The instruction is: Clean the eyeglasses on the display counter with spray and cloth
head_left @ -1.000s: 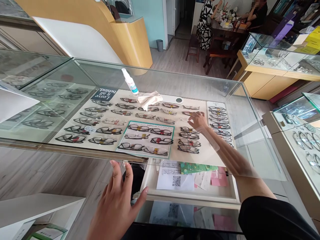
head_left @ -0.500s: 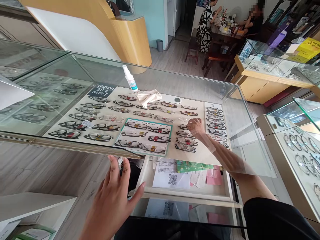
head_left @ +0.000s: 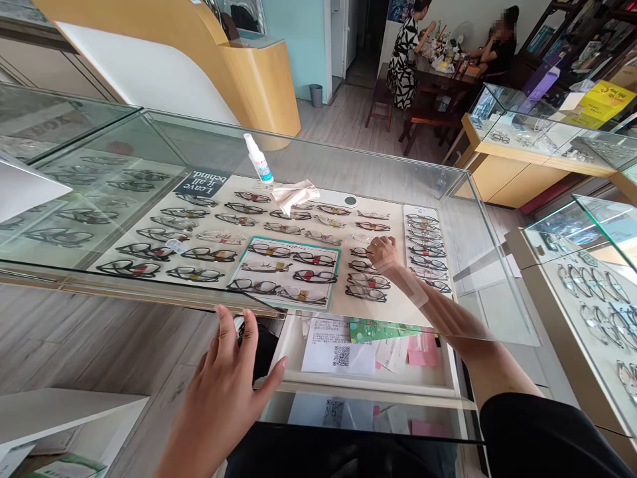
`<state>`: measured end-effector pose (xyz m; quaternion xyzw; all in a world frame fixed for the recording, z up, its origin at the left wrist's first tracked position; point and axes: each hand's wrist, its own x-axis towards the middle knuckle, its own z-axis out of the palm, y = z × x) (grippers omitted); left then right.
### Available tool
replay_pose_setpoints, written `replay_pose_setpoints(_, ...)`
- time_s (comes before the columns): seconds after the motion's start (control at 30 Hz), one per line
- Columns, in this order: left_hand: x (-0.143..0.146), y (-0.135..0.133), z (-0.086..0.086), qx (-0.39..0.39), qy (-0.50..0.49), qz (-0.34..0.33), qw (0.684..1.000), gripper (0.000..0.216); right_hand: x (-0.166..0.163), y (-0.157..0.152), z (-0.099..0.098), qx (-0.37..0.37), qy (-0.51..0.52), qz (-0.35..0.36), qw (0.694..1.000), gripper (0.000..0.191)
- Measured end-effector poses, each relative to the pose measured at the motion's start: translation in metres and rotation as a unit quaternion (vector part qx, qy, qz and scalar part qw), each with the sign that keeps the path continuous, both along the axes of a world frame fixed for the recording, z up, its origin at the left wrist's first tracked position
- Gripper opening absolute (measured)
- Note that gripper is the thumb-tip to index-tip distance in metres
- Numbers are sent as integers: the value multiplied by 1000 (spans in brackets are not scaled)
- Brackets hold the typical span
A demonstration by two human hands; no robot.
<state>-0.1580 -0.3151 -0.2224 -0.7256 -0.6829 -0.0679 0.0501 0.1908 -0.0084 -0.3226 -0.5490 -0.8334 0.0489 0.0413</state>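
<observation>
Through the glass top of a display case [head_left: 308, 143], my right hand [head_left: 384, 253] is seen low over the rows of eyeglasses. Its fingers are closed at the right end of a dark-framed pair of eyeglasses [head_left: 359, 252], and that end is hidden behind them. More dark pairs lie just below, and a pair with a red tag [head_left: 373, 226] lies just above. My left hand [head_left: 223, 378] hangs outside the case, in front of its near edge, fingers apart and nothing in it.
A white spray bottle [head_left: 259, 159] and a crumpled cloth [head_left: 294, 195] rest on the glass top. Below me an open drawer [head_left: 293, 345] holds papers. Other display cases [head_left: 547, 159] stand to the right. Two people are at a table [head_left: 423, 66] at the back.
The view has shifted slightly. My right hand stays at the same dark pair, its wrist turned a little. My left hand has hardly moved.
</observation>
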Motion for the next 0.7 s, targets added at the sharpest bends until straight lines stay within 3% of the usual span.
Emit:
replay_pose_setpoints(0.33,4,2,3,8,-16,-1,1000,95,9,-44,4,16,25,22,999,29)
replay_pose_setpoints(0.7,6,5,8,-20,-24,7,999,94,17,-114,-13,-18,6,105,994,28)
